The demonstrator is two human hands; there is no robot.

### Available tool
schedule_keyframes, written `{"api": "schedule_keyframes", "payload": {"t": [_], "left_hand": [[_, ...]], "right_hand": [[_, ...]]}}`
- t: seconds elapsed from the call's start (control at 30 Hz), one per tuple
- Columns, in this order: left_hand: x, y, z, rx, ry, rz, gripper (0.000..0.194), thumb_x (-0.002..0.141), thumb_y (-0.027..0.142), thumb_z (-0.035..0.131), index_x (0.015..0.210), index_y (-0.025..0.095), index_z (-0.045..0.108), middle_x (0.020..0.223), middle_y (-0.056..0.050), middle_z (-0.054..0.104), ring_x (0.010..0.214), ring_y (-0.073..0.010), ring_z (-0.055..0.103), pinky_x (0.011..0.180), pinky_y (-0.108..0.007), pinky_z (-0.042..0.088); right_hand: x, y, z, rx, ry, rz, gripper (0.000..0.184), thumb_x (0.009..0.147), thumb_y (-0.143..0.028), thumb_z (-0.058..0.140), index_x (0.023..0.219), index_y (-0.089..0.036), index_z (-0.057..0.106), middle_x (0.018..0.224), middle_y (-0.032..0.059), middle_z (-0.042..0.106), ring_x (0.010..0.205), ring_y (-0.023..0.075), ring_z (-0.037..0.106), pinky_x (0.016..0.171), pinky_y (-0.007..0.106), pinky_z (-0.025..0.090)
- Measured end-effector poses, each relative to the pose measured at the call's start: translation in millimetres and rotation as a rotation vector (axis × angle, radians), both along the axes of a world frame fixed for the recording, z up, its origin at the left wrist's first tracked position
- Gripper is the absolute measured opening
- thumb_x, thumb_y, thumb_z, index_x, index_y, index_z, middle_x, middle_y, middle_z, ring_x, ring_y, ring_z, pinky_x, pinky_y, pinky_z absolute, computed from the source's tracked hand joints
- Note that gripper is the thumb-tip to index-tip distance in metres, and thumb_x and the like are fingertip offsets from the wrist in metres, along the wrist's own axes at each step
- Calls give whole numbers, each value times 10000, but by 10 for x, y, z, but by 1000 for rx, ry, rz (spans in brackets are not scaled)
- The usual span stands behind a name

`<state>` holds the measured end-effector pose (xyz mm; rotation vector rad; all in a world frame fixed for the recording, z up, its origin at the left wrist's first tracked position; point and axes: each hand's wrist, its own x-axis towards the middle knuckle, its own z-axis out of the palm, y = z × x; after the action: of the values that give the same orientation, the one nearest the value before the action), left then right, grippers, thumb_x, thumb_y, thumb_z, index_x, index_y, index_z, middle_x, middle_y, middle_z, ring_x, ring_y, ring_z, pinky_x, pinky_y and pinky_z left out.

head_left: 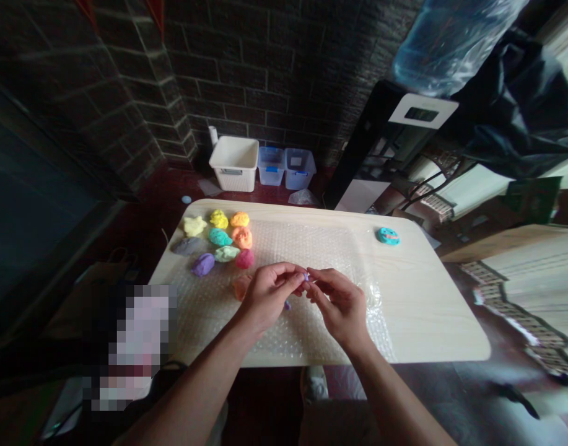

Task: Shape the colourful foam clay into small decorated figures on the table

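My left hand (270, 290) and my right hand (343, 305) meet above the table's middle, fingertips pinched on a small piece of purple modelling clay (306, 277). Fingers cover part of that piece. Just below them lies another small purple bit (287, 305). An orange-brown lump (241, 287) is partly hidden behind my left hand. Farther left sit several clay lumps, among them a purple lump (202, 265), a dark pink lump (244, 259), a teal lump (220, 237), an orange lump (241, 238) and a grey lump (187, 246).
Bubble wrap (306, 241) covers much of the light wooden table (432, 310). A turquoise round clay piece (388, 236) with a pinkish stripe lies at the far right. Beyond the table stand a white bin (235, 164), clear plastic boxes (298, 170) and a water dispenser (365, 155).
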<state>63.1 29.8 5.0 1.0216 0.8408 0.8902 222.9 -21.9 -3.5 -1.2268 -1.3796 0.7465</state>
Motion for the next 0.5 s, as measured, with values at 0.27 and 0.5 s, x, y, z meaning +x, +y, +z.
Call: {"api": "schedule_keyframes", "payload": {"t": [0.27, 0.5], "left_hand": [[-10, -6, 24, 46, 10, -23, 198, 899, 353, 726, 913, 156, 729, 831, -51, 718, 796, -170, 659, 735, -276, 503], [-17, -7, 48, 187, 103, -20, 166, 900, 322, 710, 888, 157, 712, 830, -41, 697, 800, -170, 643, 738, -272, 487]], "right_hand": [[-9, -15, 37, -62, -14, -20, 132, 955, -333, 723, 992, -218, 776, 846, 54, 754, 711, 167, 710, 643, 285, 595], [19, -14, 39, -45, -73, -65, 102, 941, -305, 727, 940, -203, 732, 802, 41, 733, 677, 155, 691, 619, 268, 559]]}}
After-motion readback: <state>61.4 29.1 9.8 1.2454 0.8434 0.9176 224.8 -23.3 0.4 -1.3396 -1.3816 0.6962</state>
